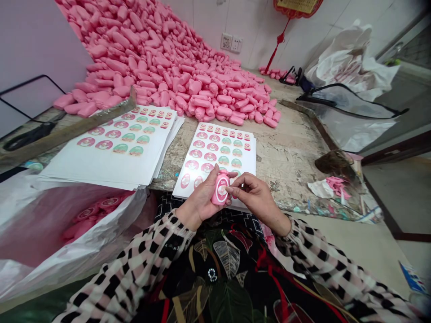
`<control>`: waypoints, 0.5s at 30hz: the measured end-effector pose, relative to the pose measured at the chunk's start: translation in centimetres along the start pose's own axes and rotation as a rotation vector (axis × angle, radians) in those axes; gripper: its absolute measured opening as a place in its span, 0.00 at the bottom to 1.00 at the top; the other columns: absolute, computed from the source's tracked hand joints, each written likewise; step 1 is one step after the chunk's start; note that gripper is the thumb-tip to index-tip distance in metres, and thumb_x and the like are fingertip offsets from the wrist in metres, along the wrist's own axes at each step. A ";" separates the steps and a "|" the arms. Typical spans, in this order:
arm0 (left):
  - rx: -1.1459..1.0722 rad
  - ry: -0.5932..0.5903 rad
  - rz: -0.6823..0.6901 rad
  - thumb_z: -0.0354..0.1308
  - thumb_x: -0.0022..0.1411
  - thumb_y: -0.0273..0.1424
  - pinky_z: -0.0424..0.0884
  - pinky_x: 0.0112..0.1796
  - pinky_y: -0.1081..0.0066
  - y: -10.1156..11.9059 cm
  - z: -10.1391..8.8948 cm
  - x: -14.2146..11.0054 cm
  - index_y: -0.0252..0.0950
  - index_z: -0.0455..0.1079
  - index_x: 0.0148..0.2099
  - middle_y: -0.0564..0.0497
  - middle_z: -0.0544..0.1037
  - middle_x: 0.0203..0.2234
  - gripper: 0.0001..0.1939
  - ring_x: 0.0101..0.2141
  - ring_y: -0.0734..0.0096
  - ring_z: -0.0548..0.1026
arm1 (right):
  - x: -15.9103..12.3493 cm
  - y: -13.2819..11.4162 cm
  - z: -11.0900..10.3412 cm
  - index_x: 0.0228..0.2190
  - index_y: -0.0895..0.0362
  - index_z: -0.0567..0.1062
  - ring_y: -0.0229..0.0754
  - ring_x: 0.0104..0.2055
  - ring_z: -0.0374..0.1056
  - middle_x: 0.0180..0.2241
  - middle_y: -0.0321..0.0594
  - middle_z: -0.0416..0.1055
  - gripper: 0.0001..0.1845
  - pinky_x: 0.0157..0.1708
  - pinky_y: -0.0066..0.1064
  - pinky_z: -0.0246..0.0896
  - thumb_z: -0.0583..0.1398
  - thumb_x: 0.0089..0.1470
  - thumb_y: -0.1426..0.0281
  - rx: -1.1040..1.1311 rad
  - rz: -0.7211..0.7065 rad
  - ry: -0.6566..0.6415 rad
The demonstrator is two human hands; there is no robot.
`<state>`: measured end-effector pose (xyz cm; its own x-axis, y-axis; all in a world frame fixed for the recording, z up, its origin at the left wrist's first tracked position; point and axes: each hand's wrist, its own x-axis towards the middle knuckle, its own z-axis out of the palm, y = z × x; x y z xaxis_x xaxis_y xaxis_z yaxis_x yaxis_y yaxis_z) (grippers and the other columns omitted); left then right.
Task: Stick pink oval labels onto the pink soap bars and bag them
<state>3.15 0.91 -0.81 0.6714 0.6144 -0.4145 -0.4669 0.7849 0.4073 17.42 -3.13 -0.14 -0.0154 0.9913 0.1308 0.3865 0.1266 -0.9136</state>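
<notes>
My left hand [202,196] is closed around a small pink bottle [218,199], held upright above the front edge of the table. A pink oval sticker [222,190] with a white border is on the bottle's front. At the sticker's right edge, the thumb and forefinger of my right hand [253,194] are pinched together, touching it. Just beyond my hands, a sheet of stickers [215,146], pink and green, lies on a small stack of paper. The underside of the bottle and part of its back are hidden by my left fingers.
A large heap of pink bottles [161,58] covers the back of the table. More sticker sheets [101,166] lie at left, under a wooden strip [97,117]. A plastic bag [111,224] with labelled bottles hangs open at lower left. Scraps [321,188] lie at right.
</notes>
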 end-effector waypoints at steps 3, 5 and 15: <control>-0.007 -0.009 0.014 0.49 0.62 0.46 0.65 0.20 0.76 -0.1 0.0 0.0 0.35 0.67 0.46 0.50 0.71 0.27 0.20 0.20 0.77 0.68 | 0.0 0.3 0.0 0.25 0.54 0.72 0.42 0.39 0.68 0.34 0.39 0.73 0.11 0.36 0.33 0.62 0.62 0.49 0.60 -0.073 -0.014 0.010; -0.011 -0.027 0.017 0.49 0.62 0.46 0.65 0.20 0.76 -0.2 -0.1 0.1 0.34 0.68 0.45 0.51 0.70 0.26 0.20 0.20 0.77 0.68 | -0.1 0.3 0.0 0.25 0.54 0.72 0.41 0.35 0.67 0.32 0.38 0.72 0.11 0.34 0.32 0.61 0.61 0.50 0.59 -0.131 -0.036 0.016; 0.017 -0.001 0.050 0.47 0.62 0.48 0.65 0.19 0.77 -0.3 -0.2 0.0 0.33 0.67 0.48 0.51 0.70 0.24 0.24 0.18 0.79 0.67 | -0.7 -0.9 -1.0 0.32 0.52 0.73 0.43 0.36 0.65 0.32 0.39 0.70 0.10 0.37 0.33 0.56 0.59 0.52 0.60 -0.626 -0.118 0.071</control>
<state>3.21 0.66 -1.11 0.6482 0.6524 -0.3926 -0.4896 0.7520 0.4413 17.97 -3.97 0.97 -0.0382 0.9645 0.2612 0.8518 0.1681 -0.4962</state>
